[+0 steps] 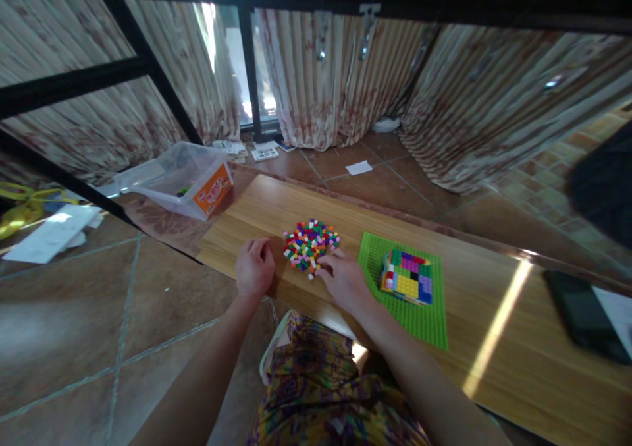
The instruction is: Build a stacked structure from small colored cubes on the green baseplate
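A loose pile of small coloured building bricks [309, 242] lies on the wooden bench. At its front right edge is my right hand [343, 278], thumb and forefinger close together around a small brick. My left hand [254, 265] rests on the bench to the left of the pile, its fingers curled in; whether anything is inside them is hidden. Right of my right hand, a green baseplate [370, 251] carries a boxy multicoloured brick structure [407, 278], with yellow, purple, green and blue bricks on its top.
The wooden bench [474, 288] runs across to the right, where a dark phone-like device [585, 314] lies. Beyond its left end stands a clear plastic bin [170, 169] with an orange label. Papers [359, 167] lie on the tiled floor; curtains [320, 83] hang behind.
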A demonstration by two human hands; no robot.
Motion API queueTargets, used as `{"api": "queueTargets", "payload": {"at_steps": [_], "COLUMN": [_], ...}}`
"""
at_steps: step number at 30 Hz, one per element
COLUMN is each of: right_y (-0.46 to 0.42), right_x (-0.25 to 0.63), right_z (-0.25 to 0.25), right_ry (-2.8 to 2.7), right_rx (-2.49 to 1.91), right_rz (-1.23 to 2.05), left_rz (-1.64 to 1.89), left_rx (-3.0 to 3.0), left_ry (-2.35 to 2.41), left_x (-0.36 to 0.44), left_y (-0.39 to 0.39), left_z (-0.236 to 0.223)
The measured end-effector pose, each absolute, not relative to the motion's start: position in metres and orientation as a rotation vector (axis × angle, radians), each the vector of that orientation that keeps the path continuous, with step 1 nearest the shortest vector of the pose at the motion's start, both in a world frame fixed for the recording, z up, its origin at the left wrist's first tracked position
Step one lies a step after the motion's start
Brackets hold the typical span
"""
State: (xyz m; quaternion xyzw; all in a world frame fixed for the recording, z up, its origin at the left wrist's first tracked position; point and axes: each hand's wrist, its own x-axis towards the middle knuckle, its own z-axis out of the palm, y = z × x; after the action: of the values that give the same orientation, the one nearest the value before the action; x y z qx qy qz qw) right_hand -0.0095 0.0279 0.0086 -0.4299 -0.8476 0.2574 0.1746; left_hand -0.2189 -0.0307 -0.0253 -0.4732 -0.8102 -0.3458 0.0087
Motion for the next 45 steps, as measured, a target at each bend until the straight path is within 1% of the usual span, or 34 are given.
{"api": "queueTargets", "payload": {"at_steps": [5,10,17,31,37,41,43,45], "right_y": [0.037,0.040,0.036,0.034,0.032,0.023,0.018,0.015], "right_x": [-0.018,-0.016,-0.009,-0.012,-0.011,0.005,0.026,0.058], "right_z": [0.013,0.007,-0.001,-0.006,-0.006,0.022,0.041,0.055], "right_ry": [-2.469,-2.478,-2.533,-2.623,-2.541,-2.325,-2.150,-1.962], "right_rx": [-1.285,-1.213,-1.058,-1.039,-1.067,-1.097,-1.086,-1.149], "right_rz": [0.741,0.721,0.473,0.242,0.302,0.462,0.552,0.571], "left_rz": [-1.079,-1.078,-1.077,-1.067,-1.059,-1.030,-1.023,-1.030], "left_rx": [-1.476,-1.472,-1.473,-1.467,-1.468,-1.461,-1.455,-1.450], "left_ry": [-2.516,-2.533,-2.537,-2.550,-2.549,-2.558,-2.561,-2.556], "left_x": [-0.219,-0.220,-0.219,-0.221,-0.222,-0.222,-0.222,-0.222], "left_y": [-0.031,-0.031,-0.031,-0.030,-0.030,-0.030,-0.030,-0.029], "left_z": [-0.026,-0.025,-0.022,-0.023,-0.020,-0.017,-0.017,-0.017]}}
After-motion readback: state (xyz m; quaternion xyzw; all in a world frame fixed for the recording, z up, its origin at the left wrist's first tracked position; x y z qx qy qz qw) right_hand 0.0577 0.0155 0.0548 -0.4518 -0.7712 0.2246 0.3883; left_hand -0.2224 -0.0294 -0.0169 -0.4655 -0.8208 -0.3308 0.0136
